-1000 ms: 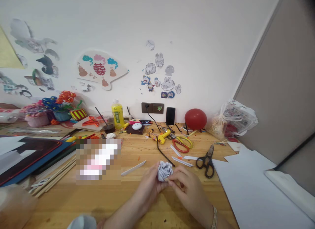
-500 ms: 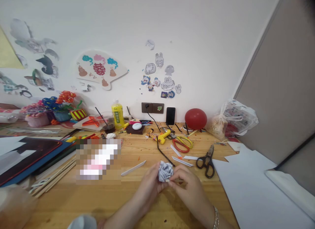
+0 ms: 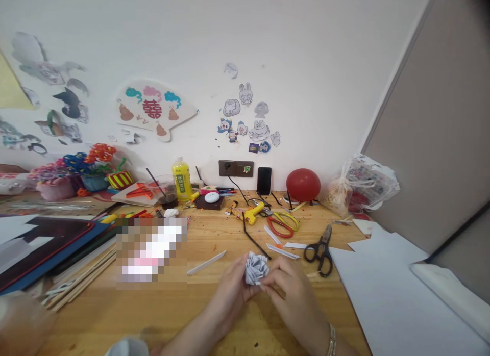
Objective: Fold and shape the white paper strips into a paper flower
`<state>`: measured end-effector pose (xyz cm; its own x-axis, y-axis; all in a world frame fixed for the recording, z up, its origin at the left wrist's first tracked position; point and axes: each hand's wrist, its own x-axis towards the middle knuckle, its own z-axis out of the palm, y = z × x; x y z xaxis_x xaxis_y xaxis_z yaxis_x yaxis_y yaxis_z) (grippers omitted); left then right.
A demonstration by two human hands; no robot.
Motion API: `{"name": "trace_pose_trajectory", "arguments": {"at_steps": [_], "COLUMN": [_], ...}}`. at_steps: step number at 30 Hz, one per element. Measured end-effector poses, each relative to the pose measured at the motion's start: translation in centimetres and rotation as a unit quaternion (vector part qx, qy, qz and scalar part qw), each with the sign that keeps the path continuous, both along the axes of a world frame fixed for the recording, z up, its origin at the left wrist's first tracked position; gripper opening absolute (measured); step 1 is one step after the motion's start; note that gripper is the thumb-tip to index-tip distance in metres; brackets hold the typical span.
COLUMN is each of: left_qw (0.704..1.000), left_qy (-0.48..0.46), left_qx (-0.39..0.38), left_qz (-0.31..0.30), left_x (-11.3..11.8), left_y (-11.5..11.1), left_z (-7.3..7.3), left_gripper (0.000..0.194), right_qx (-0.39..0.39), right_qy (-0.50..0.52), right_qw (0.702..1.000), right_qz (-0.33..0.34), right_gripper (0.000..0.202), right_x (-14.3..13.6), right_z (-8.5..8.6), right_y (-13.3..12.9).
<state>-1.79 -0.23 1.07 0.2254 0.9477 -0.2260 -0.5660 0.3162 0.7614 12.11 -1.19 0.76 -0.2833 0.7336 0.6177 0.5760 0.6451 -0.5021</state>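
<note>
A folded paper rose (image 3: pixel 256 269), whitish-grey with many layered petals, is held just above the wooden table. My left hand (image 3: pixel 234 287) cups it from the left and below, fingers closed round its base. From the right, the thumb and forefinger of my right hand (image 3: pixel 286 283) pinch the rose's lower right edge. The remaining fingers of that hand are curled. What lies beneath the rose is hidden by my hands. A loose paper strip (image 3: pixel 206 262) lies left of them, and a black stick (image 3: pixel 255 238) lies just behind the rose.
Black-handled scissors (image 3: pixel 320 251) and white paper sheets (image 3: pixel 406 289) lie to the right. Behind are red-and-yellow scissors (image 3: pixel 283 224), a yellow glue gun (image 3: pixel 254 212), a red balloon (image 3: pixel 303 184) and a yellow drink bottle (image 3: pixel 181 180). Wooden sticks (image 3: pixel 86 279) lie left.
My right fingers have shifted slightly against the rose's edge, and a pale bit seen at their tips is less visible. The rose appears slightly turned. The whole view has shifted a little.
</note>
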Motion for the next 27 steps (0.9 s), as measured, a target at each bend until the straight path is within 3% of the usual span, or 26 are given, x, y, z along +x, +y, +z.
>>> {"name": "trace_pose_trajectory", "arguments": {"at_steps": [4, 9, 11, 15, 18, 24, 27], "left_qw": [1.0, 0.999, 0.998, 0.997, 0.995, 0.991, 0.988], "left_qy": [0.003, 0.01, -0.002, -0.025, -0.073, -0.126, -0.137], "left_qx": [-0.005, -0.013, -0.009, -0.006, 0.011, 0.053, 0.076], "left_qz": [0.0, 0.045, 0.057, 0.069, 0.064, 0.016, 0.007], "left_x": [0.1, 0.4, 0.4, 0.3, 0.0, -0.2, -0.1], "left_y": [0.0, -0.3, -0.4, -0.2, 0.1, -0.2, -0.3], "left_z": [0.0, 0.2, 0.4, 0.3, 0.0, 0.3, 0.6], "left_gripper": [0.023, 0.024, 0.025, 0.028, 0.022, 0.021, 0.019], "right_qx": [0.05, 0.094, 0.131, 0.195, 0.223, 0.069, 0.036], "right_qy": [-0.04, -0.091, -0.102, -0.058, -0.009, 0.084, 0.114], "right_qw": [0.998, 0.989, 0.985, 0.979, 0.975, 0.992, 0.991], "right_qz": [-0.015, -0.064, -0.049, 0.001, -0.009, -0.065, -0.059], "right_gripper": [0.02, 0.021, 0.022, 0.018, 0.016, 0.015, 0.014], "right_x": [-0.2, -0.6, -0.6, -0.2, 0.4, 0.7, 0.4], "right_z": [-0.3, -0.6, -0.4, 0.3, 0.7, 0.5, 0.3], "right_y": [-0.1, -0.5, -0.7, -1.2, -1.2, 0.0, 0.1]}}
